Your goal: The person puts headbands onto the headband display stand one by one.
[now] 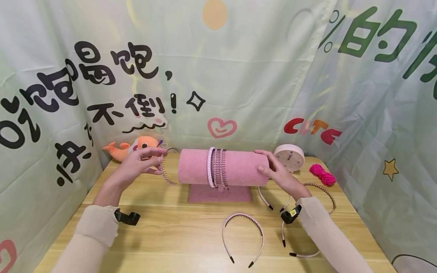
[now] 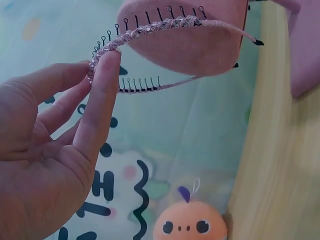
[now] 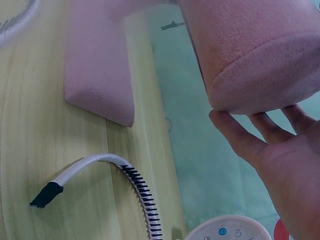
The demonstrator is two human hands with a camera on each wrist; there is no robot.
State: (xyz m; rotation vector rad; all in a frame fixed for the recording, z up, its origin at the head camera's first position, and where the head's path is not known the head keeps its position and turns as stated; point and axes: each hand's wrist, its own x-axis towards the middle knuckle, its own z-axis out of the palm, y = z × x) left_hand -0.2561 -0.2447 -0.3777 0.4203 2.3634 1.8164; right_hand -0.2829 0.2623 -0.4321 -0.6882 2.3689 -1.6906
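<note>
A pink plush display stand (image 1: 242, 167), a padded roll on a flat base, stands on the table. Around its middle sit a white braided headband (image 1: 211, 167) and several toothed headbands (image 1: 220, 168) side by side. My left hand (image 1: 145, 161) pinches a sparkly pink beaded headband (image 2: 145, 31) with dark comb teeth at its bend. Its two arms extend toward the roll's left end, one tip in front of it in the left wrist view. At the other end, my right hand (image 1: 278, 174) holds the roll with thumb and fingers spread over its edge.
Near the front lies a pale pink toothed headband (image 1: 243, 215); more headbands (image 1: 321, 187) lie under and beside the right forearm. An orange plush toy (image 1: 119, 151), a round clock (image 1: 289, 157) and magenta yarn (image 1: 322, 174) line the back. Printed cloth (image 1: 191, 68) hangs behind.
</note>
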